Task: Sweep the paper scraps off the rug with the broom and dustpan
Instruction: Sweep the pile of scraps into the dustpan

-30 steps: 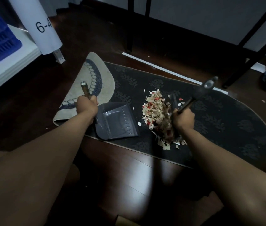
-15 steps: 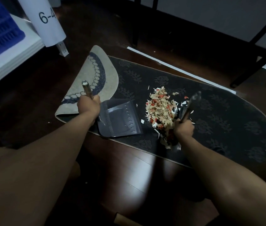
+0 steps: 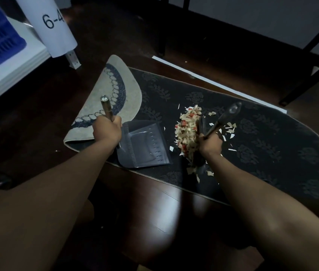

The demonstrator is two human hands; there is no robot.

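Gathering step: left hand [image 3: 107,129] grips dustpan [image 3: 143,144] handle, pan just left of scrap pile [image 3: 187,132] on rug [image 3: 272,153]; right hand [image 3: 210,143] grips broom [image 3: 221,121] behind pile; next, sweep leftward into pan.

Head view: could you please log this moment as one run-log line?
left hand grips dustpan handle | right hand grips broom | scrap pile on rug, beside dustpan | dustpan empty

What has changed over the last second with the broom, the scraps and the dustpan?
The right hand tipped the broom more upright, nudging the paper scraps slightly closer to the dustpan. The left hand keeps its grip on the dustpan handle; no scraps are in the pan.
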